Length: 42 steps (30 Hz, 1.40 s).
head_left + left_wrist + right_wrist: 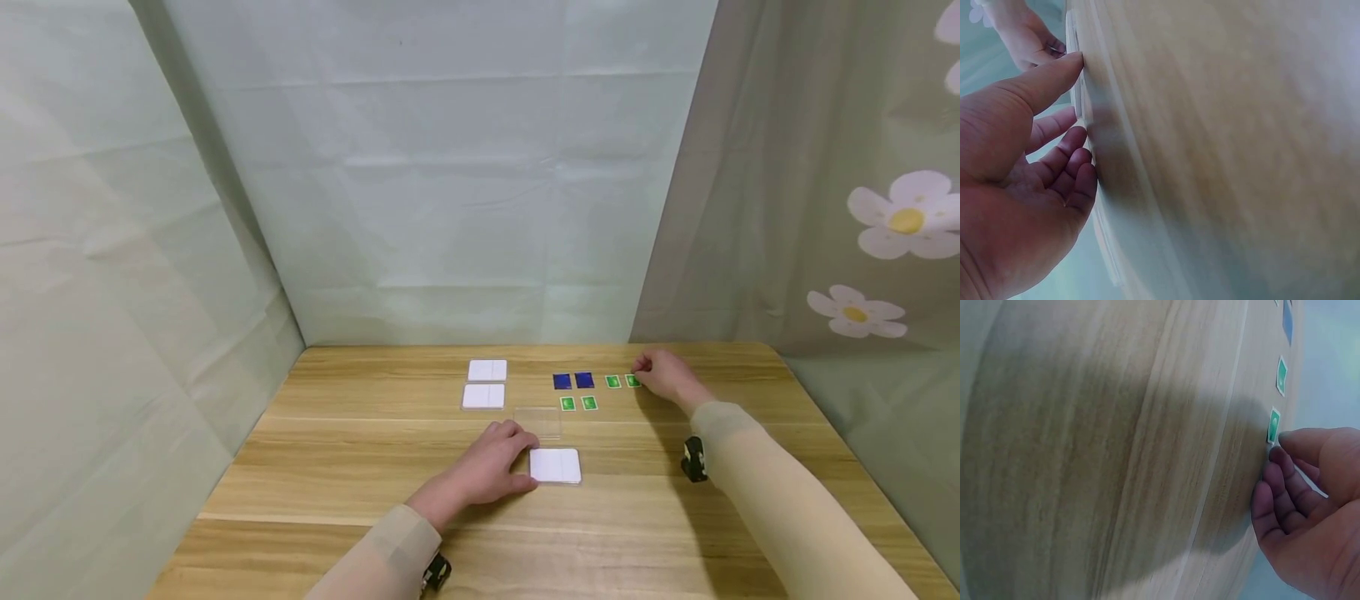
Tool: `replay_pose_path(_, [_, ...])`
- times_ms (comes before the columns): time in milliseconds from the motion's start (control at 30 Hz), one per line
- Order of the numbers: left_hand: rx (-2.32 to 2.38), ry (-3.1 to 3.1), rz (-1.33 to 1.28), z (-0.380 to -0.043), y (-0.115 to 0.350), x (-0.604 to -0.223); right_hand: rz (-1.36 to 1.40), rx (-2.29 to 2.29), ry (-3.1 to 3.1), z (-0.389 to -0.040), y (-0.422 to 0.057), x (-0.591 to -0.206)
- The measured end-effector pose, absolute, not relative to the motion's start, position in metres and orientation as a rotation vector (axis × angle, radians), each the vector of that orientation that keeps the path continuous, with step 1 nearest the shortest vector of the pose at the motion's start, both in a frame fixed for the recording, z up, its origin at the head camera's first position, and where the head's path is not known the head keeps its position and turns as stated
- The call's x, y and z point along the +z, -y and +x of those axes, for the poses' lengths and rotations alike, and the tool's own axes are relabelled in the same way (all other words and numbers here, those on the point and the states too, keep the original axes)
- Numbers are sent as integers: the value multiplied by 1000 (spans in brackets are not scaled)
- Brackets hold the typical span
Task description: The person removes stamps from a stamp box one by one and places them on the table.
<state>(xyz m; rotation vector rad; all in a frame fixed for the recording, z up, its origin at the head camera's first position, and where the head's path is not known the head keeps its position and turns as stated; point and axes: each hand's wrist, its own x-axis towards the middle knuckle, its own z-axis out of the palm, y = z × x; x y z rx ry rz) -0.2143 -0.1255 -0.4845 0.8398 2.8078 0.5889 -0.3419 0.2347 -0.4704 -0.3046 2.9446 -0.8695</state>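
My left hand point(491, 467) rests on the table at the left side of a white card stack point(555, 466) in a clear case. Its thumb point(1054, 78) and index fingertip lie at two corners of that case, and the other fingers curl loosely. At the far right, my right hand point(663, 374) pinches the edge of a small green card point(633, 381) between thumb and index finger, the card flat on the wood in the right wrist view. Another green card point(613, 382) lies just left of it.
Two dark blue cards point(573, 381) lie left of the green pair, with two more green cards point(578, 403) below. An empty clear case point(537, 422) sits beyond my left hand. Two white card stacks point(485, 383) lie farther back. Hanging cloth point(465, 208) surrounds the table point(360, 467).
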Motion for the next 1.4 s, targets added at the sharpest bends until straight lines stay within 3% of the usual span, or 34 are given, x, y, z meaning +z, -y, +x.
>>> replay_pose_path(400, [579, -2809, 837, -216, 125, -482, -286, -885, -2967, -334, -229, -466])
replay_pose_path(1400, [588, -2807, 826, -218, 128, -483, -642, -1097, -2815, -260, -180, -467])
